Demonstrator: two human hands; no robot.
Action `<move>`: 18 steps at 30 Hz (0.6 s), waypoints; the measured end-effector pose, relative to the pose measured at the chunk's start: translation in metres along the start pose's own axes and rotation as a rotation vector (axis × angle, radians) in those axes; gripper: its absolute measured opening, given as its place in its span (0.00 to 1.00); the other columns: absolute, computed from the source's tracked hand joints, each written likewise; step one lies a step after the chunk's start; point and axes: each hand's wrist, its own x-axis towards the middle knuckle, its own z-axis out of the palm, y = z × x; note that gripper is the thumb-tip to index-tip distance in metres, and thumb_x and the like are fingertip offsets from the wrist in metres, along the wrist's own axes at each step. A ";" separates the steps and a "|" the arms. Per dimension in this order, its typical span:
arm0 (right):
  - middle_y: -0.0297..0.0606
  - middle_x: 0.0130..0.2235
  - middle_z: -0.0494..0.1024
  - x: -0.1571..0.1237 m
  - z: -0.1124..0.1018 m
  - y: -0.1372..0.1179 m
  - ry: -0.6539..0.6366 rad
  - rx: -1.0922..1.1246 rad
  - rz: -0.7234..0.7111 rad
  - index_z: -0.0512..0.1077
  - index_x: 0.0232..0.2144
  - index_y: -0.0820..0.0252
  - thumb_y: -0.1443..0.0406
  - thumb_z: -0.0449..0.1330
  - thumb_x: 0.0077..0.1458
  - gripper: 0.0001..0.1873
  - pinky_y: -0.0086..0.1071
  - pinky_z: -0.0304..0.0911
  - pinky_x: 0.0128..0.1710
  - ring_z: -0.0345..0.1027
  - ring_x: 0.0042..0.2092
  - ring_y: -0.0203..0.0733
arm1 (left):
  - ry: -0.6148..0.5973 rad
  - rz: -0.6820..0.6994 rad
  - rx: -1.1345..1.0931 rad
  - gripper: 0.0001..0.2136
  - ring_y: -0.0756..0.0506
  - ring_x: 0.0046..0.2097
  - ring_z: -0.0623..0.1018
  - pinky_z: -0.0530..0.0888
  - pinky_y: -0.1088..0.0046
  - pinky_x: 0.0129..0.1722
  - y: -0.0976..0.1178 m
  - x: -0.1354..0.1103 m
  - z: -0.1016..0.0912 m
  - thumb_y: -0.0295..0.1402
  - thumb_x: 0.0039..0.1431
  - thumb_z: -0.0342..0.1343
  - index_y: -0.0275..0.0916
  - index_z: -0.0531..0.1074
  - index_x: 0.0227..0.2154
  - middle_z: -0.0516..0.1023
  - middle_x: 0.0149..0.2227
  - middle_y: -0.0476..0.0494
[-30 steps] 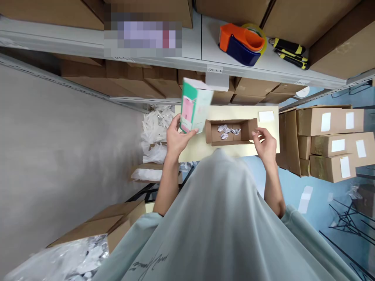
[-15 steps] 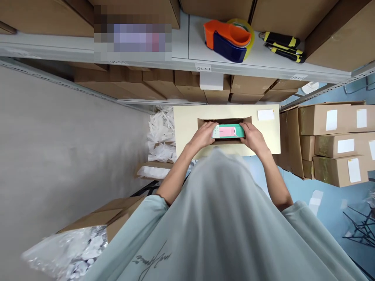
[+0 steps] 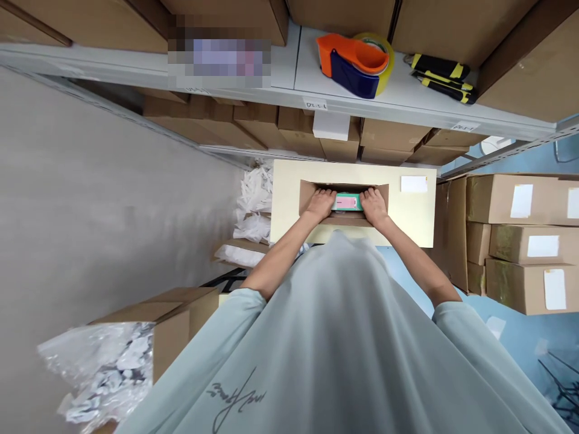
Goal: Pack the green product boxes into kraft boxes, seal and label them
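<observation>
A small flat box (image 3: 347, 202), green with a pink picture on its face, lies level inside an open cardboard carton (image 3: 347, 221). My left hand (image 3: 321, 204) grips its left end, fingers curled over the far side. At the opposite end my right hand (image 3: 373, 206) holds it in the same way. Both hands have dipped below the carton's rim. The carton stands on a pale yellow tabletop (image 3: 411, 220). The small box's underside and what lies beneath it are hidden.
A white label (image 3: 414, 184) sits on the tabletop's right. Above, a grey shelf (image 3: 298, 99) carries an orange-and-blue tape dispenser (image 3: 353, 63) and black-yellow cutters (image 3: 443, 77). Labelled cartons (image 3: 520, 241) are stacked at right. A carton with plastic-bagged white pieces (image 3: 122, 367) stands lower left.
Both hands have lowered the green-and-pink box deeper into the carton, and it looks smaller now. My hands are closer together. The view has shifted slightly.
</observation>
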 end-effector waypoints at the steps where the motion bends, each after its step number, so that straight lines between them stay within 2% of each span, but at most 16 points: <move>1: 0.73 0.61 0.77 -0.006 -0.003 0.002 0.008 0.004 -0.010 0.74 0.61 0.82 0.75 0.56 0.61 0.27 0.57 0.56 0.66 0.62 0.65 0.69 | 0.021 0.001 -0.026 0.29 0.26 0.65 0.76 0.66 0.48 0.72 0.000 -0.005 -0.002 0.22 0.57 0.63 0.32 0.75 0.64 0.79 0.61 0.22; 3: 0.68 0.64 0.76 -0.023 -0.007 0.010 0.098 0.068 -0.029 0.75 0.62 0.74 0.73 0.57 0.65 0.25 0.57 0.58 0.65 0.62 0.65 0.69 | 0.106 0.001 -0.092 0.27 0.27 0.66 0.75 0.67 0.48 0.72 -0.001 -0.023 -0.006 0.24 0.62 0.60 0.36 0.75 0.65 0.78 0.63 0.26; 5: 0.63 0.66 0.75 -0.046 -0.011 0.022 0.254 0.169 0.004 0.75 0.62 0.66 0.67 0.56 0.70 0.22 0.58 0.60 0.63 0.63 0.64 0.68 | 0.242 -0.050 -0.153 0.24 0.28 0.68 0.73 0.68 0.48 0.71 -0.003 -0.048 -0.011 0.27 0.68 0.57 0.39 0.74 0.66 0.77 0.66 0.30; 7: 0.62 0.63 0.76 -0.067 -0.011 0.034 0.410 0.255 0.129 0.76 0.61 0.64 0.59 0.57 0.74 0.21 0.58 0.62 0.62 0.64 0.61 0.67 | 0.406 -0.185 -0.194 0.23 0.28 0.69 0.71 0.67 0.48 0.71 -0.007 -0.073 -0.014 0.32 0.72 0.56 0.39 0.72 0.68 0.75 0.68 0.31; 9: 0.60 0.57 0.80 -0.081 -0.009 0.044 0.508 0.332 0.256 0.77 0.58 0.64 0.53 0.59 0.72 0.23 0.57 0.64 0.60 0.67 0.57 0.66 | 0.530 -0.367 -0.216 0.24 0.27 0.69 0.70 0.66 0.48 0.72 -0.012 -0.090 -0.014 0.37 0.73 0.57 0.38 0.70 0.69 0.73 0.68 0.29; 12: 0.52 0.45 0.83 -0.085 -0.003 0.050 0.515 0.454 0.330 0.79 0.47 0.59 0.50 0.61 0.69 0.20 0.53 0.67 0.57 0.70 0.50 0.61 | 0.549 -0.543 -0.260 0.19 0.27 0.65 0.73 0.67 0.48 0.70 -0.021 -0.095 -0.007 0.42 0.74 0.59 0.38 0.76 0.61 0.79 0.62 0.29; 15: 0.46 0.40 0.83 -0.079 0.001 0.044 0.477 0.528 0.325 0.77 0.37 0.55 0.52 0.60 0.68 0.15 0.50 0.68 0.55 0.72 0.46 0.57 | 0.505 -0.574 -0.308 0.13 0.28 0.60 0.76 0.68 0.49 0.68 -0.025 -0.083 -0.001 0.42 0.75 0.56 0.40 0.80 0.48 0.84 0.52 0.32; 18: 0.47 0.38 0.84 -0.074 -0.002 0.031 0.483 0.528 0.356 0.75 0.33 0.53 0.56 0.58 0.66 0.12 0.50 0.68 0.54 0.73 0.45 0.57 | 0.523 -0.585 -0.323 0.11 0.28 0.57 0.78 0.70 0.49 0.65 -0.019 -0.078 0.000 0.39 0.74 0.57 0.39 0.81 0.43 0.85 0.49 0.32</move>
